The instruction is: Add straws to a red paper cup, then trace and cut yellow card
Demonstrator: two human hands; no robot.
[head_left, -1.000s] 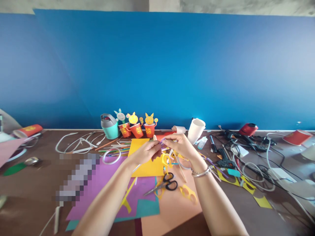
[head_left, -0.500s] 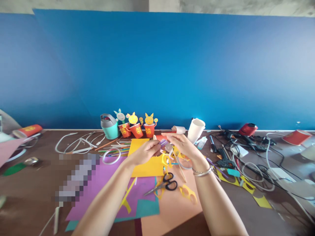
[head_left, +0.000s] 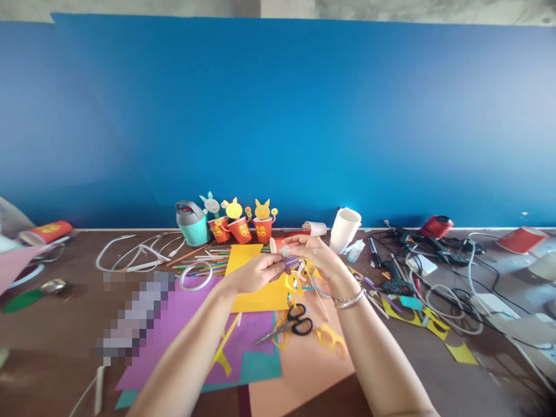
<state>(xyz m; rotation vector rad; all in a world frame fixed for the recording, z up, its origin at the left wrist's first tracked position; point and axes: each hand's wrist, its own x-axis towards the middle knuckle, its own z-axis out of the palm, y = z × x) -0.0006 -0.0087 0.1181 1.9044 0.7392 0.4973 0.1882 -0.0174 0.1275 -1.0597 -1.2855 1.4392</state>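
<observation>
My left hand point(head_left: 260, 270) is closed, its thumb and fingers pinching a small purple piece point(head_left: 291, 262). Facing it, my right hand point(head_left: 319, 255) bends its fingers around a small clear, whitish piece point(head_left: 286, 251) that touches or lies very close to the purple one. What the two pieces are is too small and blurred to tell. Under the hands lie a yellow sheet point(head_left: 245, 295) and yellow paper cut-outs with round holes point(head_left: 294, 282). Nearer to me, black-handled scissors point(head_left: 299, 319) rest on the sheets, apart from both hands.
Three red paper cups point(head_left: 263, 230) with paper animal heads stand by the blue wall, beside a teal container point(head_left: 194, 229). A white cup point(head_left: 345, 230) is at back right. Cables, a glue gun point(head_left: 396, 281) and yellow scraps point(head_left: 463, 354) spread rightward. Purple paper point(head_left: 174, 336) lies left.
My right hand has gone from stretched fingers above to bent fingers, shifting slightly left and closing round the clear piece. My left hand keeps its pinch almost in place.
</observation>
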